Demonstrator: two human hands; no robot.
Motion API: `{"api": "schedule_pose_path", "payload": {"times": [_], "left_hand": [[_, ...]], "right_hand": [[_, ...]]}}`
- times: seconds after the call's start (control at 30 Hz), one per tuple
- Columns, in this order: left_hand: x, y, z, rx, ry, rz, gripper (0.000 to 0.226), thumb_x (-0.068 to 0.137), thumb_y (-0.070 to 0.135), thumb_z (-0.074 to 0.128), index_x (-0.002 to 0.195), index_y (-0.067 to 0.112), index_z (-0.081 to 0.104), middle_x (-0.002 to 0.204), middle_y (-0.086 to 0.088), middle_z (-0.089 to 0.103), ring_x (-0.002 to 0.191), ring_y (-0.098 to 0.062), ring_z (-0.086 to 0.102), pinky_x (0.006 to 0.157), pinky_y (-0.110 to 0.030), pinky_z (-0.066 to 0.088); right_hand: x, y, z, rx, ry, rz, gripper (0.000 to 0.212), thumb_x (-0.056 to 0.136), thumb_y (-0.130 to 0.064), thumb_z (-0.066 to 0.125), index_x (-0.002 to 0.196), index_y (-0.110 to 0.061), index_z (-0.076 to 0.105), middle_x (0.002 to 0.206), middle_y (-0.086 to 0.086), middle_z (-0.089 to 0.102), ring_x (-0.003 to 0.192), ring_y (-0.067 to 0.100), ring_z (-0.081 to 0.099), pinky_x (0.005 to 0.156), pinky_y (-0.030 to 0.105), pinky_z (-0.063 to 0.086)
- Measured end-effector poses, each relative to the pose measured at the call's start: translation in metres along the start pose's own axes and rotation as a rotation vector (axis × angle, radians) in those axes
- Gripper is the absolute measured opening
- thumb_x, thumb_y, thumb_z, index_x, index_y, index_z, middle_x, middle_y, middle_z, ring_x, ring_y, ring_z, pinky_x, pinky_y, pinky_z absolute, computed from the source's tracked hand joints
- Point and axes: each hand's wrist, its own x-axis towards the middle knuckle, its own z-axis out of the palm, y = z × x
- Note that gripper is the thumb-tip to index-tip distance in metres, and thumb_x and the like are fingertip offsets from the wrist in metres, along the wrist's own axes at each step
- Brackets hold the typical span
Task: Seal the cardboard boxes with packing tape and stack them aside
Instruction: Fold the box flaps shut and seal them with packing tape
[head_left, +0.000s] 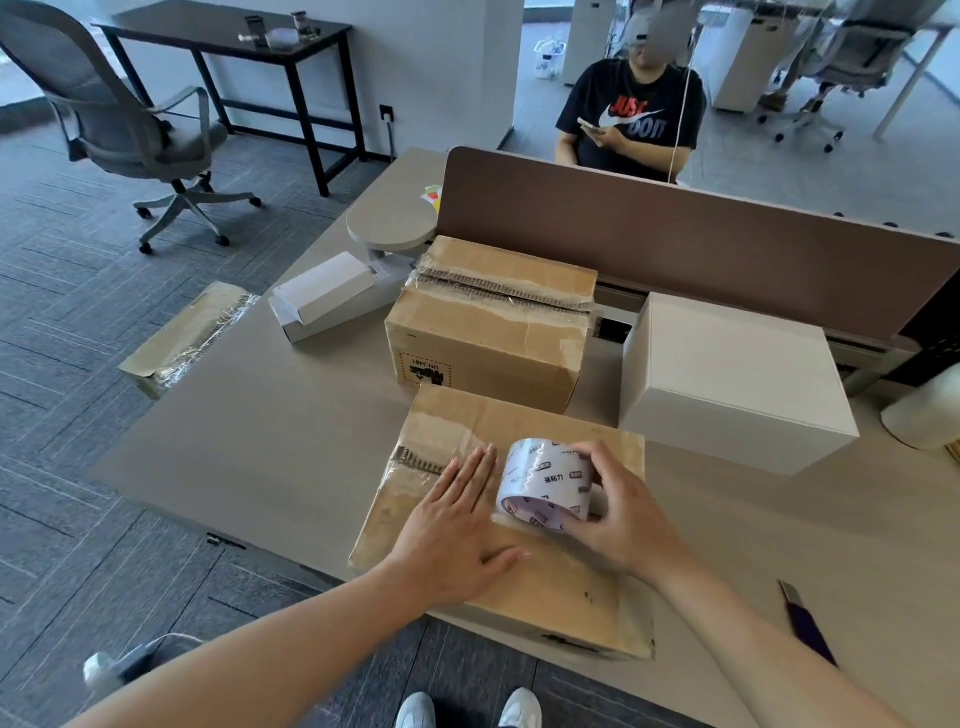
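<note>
The box (561, 592) sits at the desk's (249, 457) near edge. The left hand (457, 530) lies flat on its lid, fingers straight. Just right, the right hand (623, 519) grips the tape (545, 483), which rests on the lid. Behind are a second box (488, 332) and a white box (737, 379).

A beige desk (249, 441) fills the middle of an office, backed along its far edge by a brown partition panel (701, 249). To its left, the floor (62, 322) is dark grey carpet laid in a herringbone pattern. A grey mesh office chair (119, 119) on castors stands there, near a black table (208, 31) set against a white wall (441, 67) with a small dark socket (387, 113). Beyond the partition the floor turns pale, and a person in a dark T-shirt (631, 119) sits facing the desk. White cabinets (727, 62) and another office chair (857, 57) stand further back in bright, even light.
</note>
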Motion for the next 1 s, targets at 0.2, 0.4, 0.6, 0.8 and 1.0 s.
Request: {"api": "schedule_pose_path", "payload": {"times": [0.2,0.4,0.6,0.8,1.0], "left_hand": [[-0.001,-0.003,0.002,0.001,0.059,0.019,0.101,0.091,0.079,0.018,0.154,0.006,-0.013,0.163,-0.010,-0.018,0.150,-0.022,-0.021,0.121,-0.038,-0.006],[-0.002,-0.001,0.000,-0.022,0.045,0.008,0.105,0.085,0.086,0.005,0.154,0.009,-0.014,0.162,-0.007,-0.022,0.150,-0.021,-0.021,0.121,-0.038,-0.006],[-0.002,-0.002,0.000,-0.032,0.052,0.014,0.104,0.088,0.085,0.013,0.155,0.010,-0.012,0.163,-0.007,-0.018,0.150,-0.021,-0.018,0.123,-0.039,-0.003],[-0.001,-0.002,0.002,-0.037,0.073,0.004,0.101,0.088,0.085,0.019,0.158,0.014,0.002,0.165,-0.001,-0.004,0.152,-0.020,-0.008,0.121,-0.039,0.000],[0.000,-0.002,-0.001,-0.034,0.045,0.012,0.094,0.088,0.085,0.015,0.158,0.025,-0.004,0.165,0.010,-0.009,0.152,-0.019,-0.015,0.122,-0.040,-0.002]], "right_hand": [[-0.008,0.002,-0.039,-0.123,-0.026,-0.022,0.075,0.060,-0.078,0.068,0.118,-0.032,0.055,0.102,-0.024,0.060,0.091,-0.003,0.058,0.074,0.007,0.040],[-0.005,0.018,-0.063,-0.400,-0.193,-0.053,0.081,0.064,-0.074,0.071,0.135,-0.043,0.045,0.123,-0.027,0.055,0.111,-0.004,0.053,0.099,0.031,0.036],[-0.010,0.011,-0.095,-0.766,-0.302,-0.022,0.081,0.073,-0.068,0.058,0.145,-0.044,0.033,0.098,-0.026,0.044,0.085,-0.004,0.039,0.087,0.023,0.020],[-0.029,0.031,-0.099,-0.311,-0.068,0.182,0.066,0.064,-0.042,0.084,0.112,-0.035,0.041,0.103,-0.020,0.055,0.088,0.007,0.051,0.082,0.027,0.043],[-0.053,0.044,-0.079,-0.040,0.073,0.164,0.051,0.055,-0.039,0.075,0.102,-0.038,0.054,0.089,-0.015,0.060,0.078,0.008,0.056,0.066,0.017,0.044]]}}
